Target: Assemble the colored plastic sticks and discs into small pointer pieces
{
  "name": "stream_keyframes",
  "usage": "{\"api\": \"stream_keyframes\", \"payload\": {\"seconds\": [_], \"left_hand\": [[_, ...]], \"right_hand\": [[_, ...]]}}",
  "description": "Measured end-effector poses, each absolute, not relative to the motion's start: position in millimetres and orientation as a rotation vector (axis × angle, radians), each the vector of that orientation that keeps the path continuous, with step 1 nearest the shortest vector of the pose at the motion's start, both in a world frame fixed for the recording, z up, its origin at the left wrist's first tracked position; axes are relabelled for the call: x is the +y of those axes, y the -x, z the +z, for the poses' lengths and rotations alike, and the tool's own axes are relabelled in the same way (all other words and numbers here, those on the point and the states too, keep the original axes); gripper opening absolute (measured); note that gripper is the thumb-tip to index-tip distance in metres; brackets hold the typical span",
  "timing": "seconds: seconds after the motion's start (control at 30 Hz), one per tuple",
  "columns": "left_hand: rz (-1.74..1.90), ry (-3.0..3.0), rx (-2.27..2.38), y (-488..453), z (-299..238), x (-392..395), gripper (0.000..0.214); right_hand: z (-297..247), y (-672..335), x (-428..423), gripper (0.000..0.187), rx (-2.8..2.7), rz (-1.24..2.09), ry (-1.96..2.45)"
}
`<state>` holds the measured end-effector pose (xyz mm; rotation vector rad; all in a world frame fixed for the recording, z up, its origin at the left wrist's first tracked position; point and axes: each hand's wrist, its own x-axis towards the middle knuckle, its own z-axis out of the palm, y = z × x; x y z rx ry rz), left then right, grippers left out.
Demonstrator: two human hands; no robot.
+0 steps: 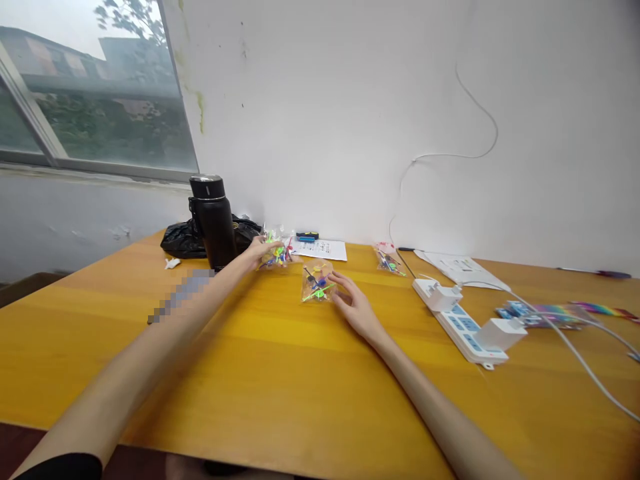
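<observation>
Head | left hand (263, 250) outstretched, grip unclear | right hand (358, 308) curved beside bag (316, 283)

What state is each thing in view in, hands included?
Farther clear bag: colourful parts inside, left hand on it
Nearer clear bag: lying down, parts inside
Left hand: at the farther clear bag, grip unclear
Right hand: open, fingers at the nearer clear bag's edge
Black bottle: upright, lid on
Black plastic bag: crumpled
Power strip: two white adapters plugged in
Window: cannot tell if fully shut
</observation>
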<state>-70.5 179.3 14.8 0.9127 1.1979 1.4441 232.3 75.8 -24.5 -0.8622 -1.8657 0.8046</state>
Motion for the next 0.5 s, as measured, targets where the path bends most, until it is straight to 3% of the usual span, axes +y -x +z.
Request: {"api": "stream_keyframes", "payload": {"seconds": [0.1,0.23,0.5], "left_hand": [[1.440,-1.055,1.508,89.5,12.5,188.1,0.086],[1.360,-1.287,1.757,95.4,8.1,190.1,0.087],[1.152,-1.703,1.911,85.0,8.1,182.6,0.061]], "right_hand": [[-30.8,-232.5,77.7,0.038,-1.947,0.713,0.909],[-28.4,-231.2,74.3,0.037,-1.951,0.682,0.911],[-28.2,-230.8,72.6,0.035,-1.917,0.681,0.935]]}}
